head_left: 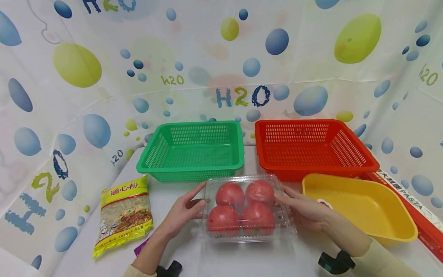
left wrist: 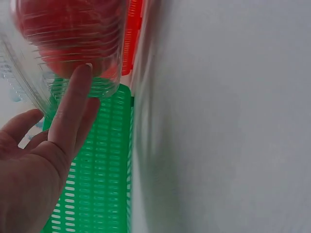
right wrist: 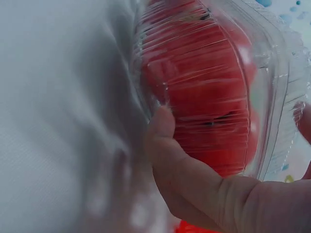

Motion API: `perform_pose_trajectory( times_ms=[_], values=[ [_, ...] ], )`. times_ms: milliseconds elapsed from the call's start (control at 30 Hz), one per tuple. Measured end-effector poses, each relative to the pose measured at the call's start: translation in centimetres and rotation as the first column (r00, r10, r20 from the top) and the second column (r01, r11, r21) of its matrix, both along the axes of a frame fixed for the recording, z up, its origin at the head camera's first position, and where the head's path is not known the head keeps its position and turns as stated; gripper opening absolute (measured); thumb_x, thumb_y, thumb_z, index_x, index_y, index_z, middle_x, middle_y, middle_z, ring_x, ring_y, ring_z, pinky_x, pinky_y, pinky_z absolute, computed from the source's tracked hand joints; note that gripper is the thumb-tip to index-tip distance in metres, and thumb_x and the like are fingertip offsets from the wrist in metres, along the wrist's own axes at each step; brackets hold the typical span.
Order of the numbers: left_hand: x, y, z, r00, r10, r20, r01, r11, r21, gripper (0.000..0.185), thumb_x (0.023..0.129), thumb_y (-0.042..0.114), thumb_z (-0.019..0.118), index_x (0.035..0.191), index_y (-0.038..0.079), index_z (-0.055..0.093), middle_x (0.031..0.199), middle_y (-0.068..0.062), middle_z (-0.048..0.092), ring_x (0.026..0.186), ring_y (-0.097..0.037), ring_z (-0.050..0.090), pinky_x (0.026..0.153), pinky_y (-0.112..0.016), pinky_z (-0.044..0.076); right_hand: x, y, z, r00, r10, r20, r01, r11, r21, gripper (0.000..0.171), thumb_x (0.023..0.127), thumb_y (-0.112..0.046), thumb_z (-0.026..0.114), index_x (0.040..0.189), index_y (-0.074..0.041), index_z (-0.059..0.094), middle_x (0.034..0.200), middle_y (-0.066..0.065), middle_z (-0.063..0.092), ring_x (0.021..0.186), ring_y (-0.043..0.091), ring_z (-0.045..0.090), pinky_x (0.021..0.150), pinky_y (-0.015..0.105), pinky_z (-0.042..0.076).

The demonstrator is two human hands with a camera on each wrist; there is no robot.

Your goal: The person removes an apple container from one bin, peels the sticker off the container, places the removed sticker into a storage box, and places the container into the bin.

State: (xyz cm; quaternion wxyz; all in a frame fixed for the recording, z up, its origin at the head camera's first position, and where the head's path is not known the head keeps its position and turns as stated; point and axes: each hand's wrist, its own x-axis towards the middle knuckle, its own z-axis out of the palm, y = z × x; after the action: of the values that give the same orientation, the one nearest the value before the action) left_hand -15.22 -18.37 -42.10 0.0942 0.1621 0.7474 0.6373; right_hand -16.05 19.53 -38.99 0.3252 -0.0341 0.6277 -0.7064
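Observation:
A clear plastic clamshell box (head_left: 247,241) of red tomatoes (head_left: 230,194) is between my two hands, close over the white table. In the left wrist view, the nearly straight fingers of my left hand (head_left: 185,213) touch the box's ribbed wall, with the thumb spread apart from them at its edge. My right hand (head_left: 308,209) grips the opposite end: its thumb lies at the lid side, and its bent fingers (right wrist: 167,150) press the ribbed wall in the right wrist view.
A green basket (head_left: 190,171) and a red basket (head_left: 318,169) stand behind the box. On the right are a yellow basin (head_left: 367,207) and a red box marked PASTA (head_left: 429,246). To the left lies a yellow bag of pasta (head_left: 124,215), with a purple packet (head_left: 140,248) beside it.

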Motion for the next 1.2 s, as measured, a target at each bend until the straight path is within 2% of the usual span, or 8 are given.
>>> perform_pose_trajectory(
  times_ms=[133,267,533,667,833,1000,1067,1200],
  values=[
    [0.2,-0.1,0.9,1.000,0.029,-0.001,-0.029,0.999,-0.013,0.062,0.102,0.020,0.061,0.158,0.011,0.036,0.159,-0.021,0.033,0.131,-0.046,0.049,0.083,-0.039,0.059,0.4,0.1,0.5,1.000,0.017,-0.001,-0.017,1.000,-0.010,0.079,0.104,-0.031,0.055,0.163,-0.018,0.003,0.153,0.023,0.027,0.128,0.036,0.041,0.102,0.049,0.047],
    [0.2,-0.2,1.7,0.999,0.045,-0.023,-0.045,0.999,-0.027,0.062,0.101,0.021,0.062,0.157,0.013,0.037,0.159,-0.019,0.034,0.130,-0.045,0.050,0.083,-0.040,0.059,0.8,0.0,1.2,1.000,0.006,-0.013,-0.006,1.000,-0.001,0.078,0.104,-0.032,0.054,0.163,-0.021,0.004,0.153,0.021,0.028,0.126,0.034,0.043,0.100,0.048,0.049],
    [0.5,-0.2,3.5,0.997,0.064,-0.047,-0.066,0.997,-0.040,0.060,0.102,0.021,0.059,0.158,0.014,0.037,0.157,-0.017,0.038,0.127,-0.040,0.055,0.084,-0.037,0.059,1.5,-0.5,2.6,0.994,-0.023,-0.103,0.030,0.997,0.072,0.078,0.103,-0.036,0.054,0.163,-0.020,0.006,0.149,0.018,0.034,0.123,0.029,0.048,0.096,0.043,0.051],
    [0.3,0.0,4.3,0.994,0.076,-0.072,-0.078,0.997,-0.024,0.058,0.103,0.021,0.058,0.157,0.013,0.038,0.158,-0.014,0.038,0.127,-0.041,0.054,0.084,-0.035,0.058,1.5,-0.8,3.4,0.990,-0.065,-0.123,0.073,0.995,0.063,0.077,0.102,-0.035,0.056,0.163,-0.021,0.011,0.146,0.014,0.041,0.120,0.028,0.053,0.096,0.042,0.051],
    [-0.4,0.3,5.3,0.989,0.086,-0.119,-0.082,0.996,0.037,0.055,0.104,0.018,0.054,0.156,0.009,0.038,0.157,-0.015,0.039,0.126,-0.041,0.054,0.083,-0.035,0.058,1.0,-1.0,4.2,0.981,-0.101,-0.164,0.104,0.994,0.015,0.075,0.102,-0.032,0.056,0.162,-0.017,0.014,0.138,0.010,0.052,0.114,0.026,0.062,0.094,0.041,0.053],
    [-1.1,0.6,6.0,0.977,0.151,-0.153,-0.139,0.987,0.085,0.052,0.105,0.018,0.051,0.155,0.009,0.040,0.156,-0.017,0.040,0.132,-0.037,0.049,0.085,-0.034,0.057,0.0,-1.2,5.3,0.976,-0.110,-0.190,0.112,0.994,0.000,0.070,0.102,-0.031,0.056,0.159,-0.017,0.019,0.142,0.009,0.046,0.121,0.027,0.055,0.096,0.042,0.052],
    [-1.3,0.6,6.2,0.972,0.181,-0.150,-0.167,0.981,0.098,0.051,0.105,0.019,0.050,0.155,0.010,0.041,0.156,-0.017,0.041,0.134,-0.036,0.047,0.087,-0.033,0.056,-0.6,-1.3,5.7,0.975,-0.109,-0.195,0.108,0.994,-0.012,0.067,0.101,-0.031,0.056,0.157,-0.018,0.021,0.143,0.008,0.044,0.123,0.027,0.051,0.096,0.042,0.051],
    [-1.6,0.5,6.0,0.968,0.217,-0.129,-0.205,0.974,0.100,0.049,0.107,0.021,0.048,0.154,0.011,0.041,0.154,-0.015,0.043,0.134,-0.034,0.046,0.089,-0.032,0.055,-1.8,-1.3,6.5,0.971,-0.107,-0.211,0.099,0.994,-0.047,0.058,0.102,-0.030,0.054,0.152,-0.019,0.026,0.139,0.006,0.047,0.122,0.026,0.052,0.097,0.041,0.051]
  ],
)
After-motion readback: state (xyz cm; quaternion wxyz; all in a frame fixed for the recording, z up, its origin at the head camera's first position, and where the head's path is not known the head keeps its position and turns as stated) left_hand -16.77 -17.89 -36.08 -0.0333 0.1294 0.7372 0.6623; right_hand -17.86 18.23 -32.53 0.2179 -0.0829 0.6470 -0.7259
